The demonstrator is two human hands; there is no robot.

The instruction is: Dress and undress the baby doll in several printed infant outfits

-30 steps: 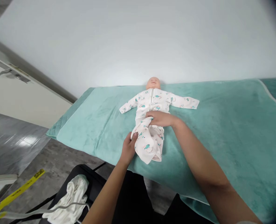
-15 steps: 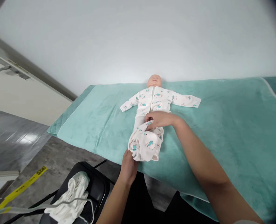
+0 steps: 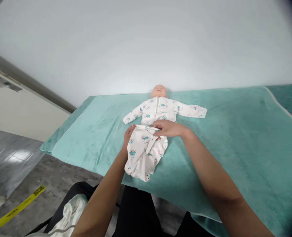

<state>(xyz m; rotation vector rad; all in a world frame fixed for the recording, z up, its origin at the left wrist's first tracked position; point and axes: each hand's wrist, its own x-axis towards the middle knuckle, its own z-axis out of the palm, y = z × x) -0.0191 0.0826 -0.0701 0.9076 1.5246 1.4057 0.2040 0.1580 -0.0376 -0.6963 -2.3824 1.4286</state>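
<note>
A baby doll (image 3: pixel 158 90) lies on its back on a teal towel (image 3: pixel 234 138), dressed in a white sleepsuit (image 3: pixel 146 151) printed with small teal figures. Its sleeves are spread to both sides. My left hand (image 3: pixel 128 134) grips the left edge of the suit's lower half at the doll's waist, fingers curled on the cloth. My right hand (image 3: pixel 168 128) lies across the waist, its fingers pinching the fabric at the middle. The suit's legs lie flat, pointing toward me.
The towel covers a long table against a white wall. A black chair (image 3: pixel 69 194) with a white cloth (image 3: pixel 67 217) on it stands below left. A yellow strip (image 3: pixel 15 210) lies on the grey floor. A door (image 3: pixel 17 108) is at the left.
My left hand has come up from the suit's foot end to the waist. The bunched lower half now lies spread flat toward me. My right hand stayed at the waist.
</note>
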